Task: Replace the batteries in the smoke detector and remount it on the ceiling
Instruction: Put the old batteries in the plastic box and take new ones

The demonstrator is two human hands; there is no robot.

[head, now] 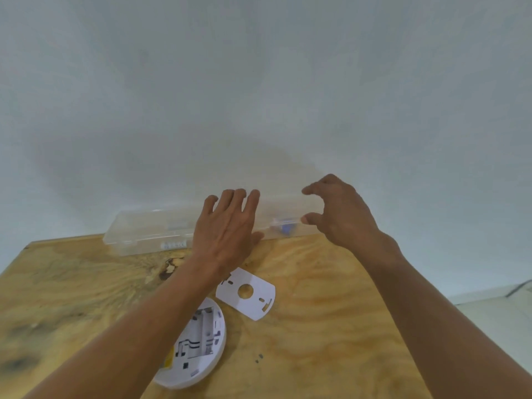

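Observation:
The white round smoke detector [201,344] lies back-up on the wooden table, its battery bay showing, partly hidden by my left forearm. Beside it lies the flat white mounting plate [253,298]. A clear plastic box [149,228] stands along the wall at the table's far edge, with something small and blue inside near its right end. My left hand [227,231] lies over the middle of the box, fingers straight. My right hand [342,214] hovers at the box's right end, thumb and fingers curved and apart, holding nothing.
The plywood table [316,326] butts against a plain white wall [259,96]. A few tiny dark specks [259,358] lie right of the detector. A strip of floor with a cable [518,289] shows at far right.

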